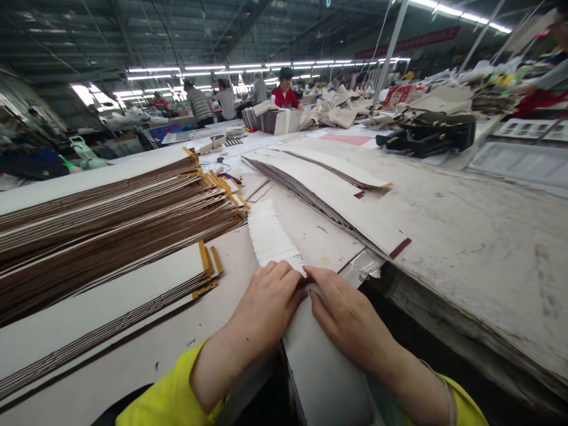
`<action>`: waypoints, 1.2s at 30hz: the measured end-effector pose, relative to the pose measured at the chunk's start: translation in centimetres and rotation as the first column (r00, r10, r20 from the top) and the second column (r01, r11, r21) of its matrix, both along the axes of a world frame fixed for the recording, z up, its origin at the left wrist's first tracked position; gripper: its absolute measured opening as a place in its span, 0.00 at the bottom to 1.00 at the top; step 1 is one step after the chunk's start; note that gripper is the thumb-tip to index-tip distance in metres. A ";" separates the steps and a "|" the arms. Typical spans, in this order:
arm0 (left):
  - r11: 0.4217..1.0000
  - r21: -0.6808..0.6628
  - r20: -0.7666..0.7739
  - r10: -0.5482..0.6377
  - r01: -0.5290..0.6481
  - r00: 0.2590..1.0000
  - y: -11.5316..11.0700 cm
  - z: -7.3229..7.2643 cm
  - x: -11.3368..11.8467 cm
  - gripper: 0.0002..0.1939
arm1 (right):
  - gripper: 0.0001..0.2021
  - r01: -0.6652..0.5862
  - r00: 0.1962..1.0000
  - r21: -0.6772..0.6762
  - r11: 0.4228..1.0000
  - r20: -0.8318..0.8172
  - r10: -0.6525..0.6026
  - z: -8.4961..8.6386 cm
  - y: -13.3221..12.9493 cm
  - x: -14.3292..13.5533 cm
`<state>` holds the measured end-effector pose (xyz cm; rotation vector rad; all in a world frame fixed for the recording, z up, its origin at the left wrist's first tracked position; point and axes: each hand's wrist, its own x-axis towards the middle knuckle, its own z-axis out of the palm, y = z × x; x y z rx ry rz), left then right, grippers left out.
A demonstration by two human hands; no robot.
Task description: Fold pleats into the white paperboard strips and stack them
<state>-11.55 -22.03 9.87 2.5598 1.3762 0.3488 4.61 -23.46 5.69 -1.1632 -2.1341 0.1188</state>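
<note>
Close together at the table's edge, my left hand (270, 302) and my right hand (348, 316) both have bent fingers closed on the end of a long pale strip (322, 367). From there the strip hangs down toward my body. My fingertips hide the exact grip. Just beyond them lies a row of overlapping white pieces (271, 234), its near end against my left fingers. Stacked white panels with brown edges and yellow end tabs (146, 266) lie to the left. On the right is a fanned stack of white panels with dark red ends (328, 198).
The worn table (483, 236) stretches right, with a dark gap below its near edge. Crumpled clear plastic (366, 264) sits at that edge. Farther back are black bags (430, 133), heaped beige pieces (341, 106) and a person in red (285, 94).
</note>
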 end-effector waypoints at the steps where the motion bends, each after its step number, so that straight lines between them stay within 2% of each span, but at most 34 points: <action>1: 1.000 -0.017 0.027 0.012 -0.011 1.000 0.0 0.0 -0.4 0.08 | 0.19 -0.010 0.999 0.005 1.000 0.035 0.010 0.1 0.1 0.0; 7: 0.987 -0.150 0.194 0.085 -0.056 0.977 -0.3 0.4 -3.1 0.08 | 0.18 -0.076 0.988 -0.016 0.997 0.134 0.078 0.9 0.4 0.2; 15: 0.993 -0.117 0.267 0.061 -0.031 0.962 -0.8 0.0 -3.4 0.08 | 0.12 -0.146 0.968 -0.075 0.987 0.194 0.158 2.0 1.1 0.0; 20: 0.997 -0.069 0.203 -0.003 0.017 0.979 -0.8 -0.2 -3.6 0.07 | 0.11 -0.185 0.948 -0.095 0.978 0.246 0.203 2.2 1.3 0.1; 25: 0.995 0.052 -0.053 -0.081 0.084 0.995 -1.3 -0.7 -3.9 0.10 | 0.08 -0.194 0.923 -0.036 0.980 0.330 0.195 2.3 1.1 -0.3; 28: 0.988 0.102 -0.112 -0.107 0.119 0.988 -1.6 -1.1 -4.2 0.12 | 0.08 -0.217 0.925 0.011 0.976 0.322 0.202 2.2 1.0 -0.8; 32: 0.985 0.115 -0.018 -0.128 0.129 0.992 -1.8 -1.8 -5.0 0.16 | 0.09 -0.251 0.929 -0.001 0.968 0.280 0.242 2.0 0.8 -1.1; 36: 0.981 0.170 0.129 -0.112 0.089 0.985 -2.0 -2.6 -5.8 0.13 | 0.11 -0.265 0.924 0.000 0.964 0.285 0.254 2.1 0.6 -1.2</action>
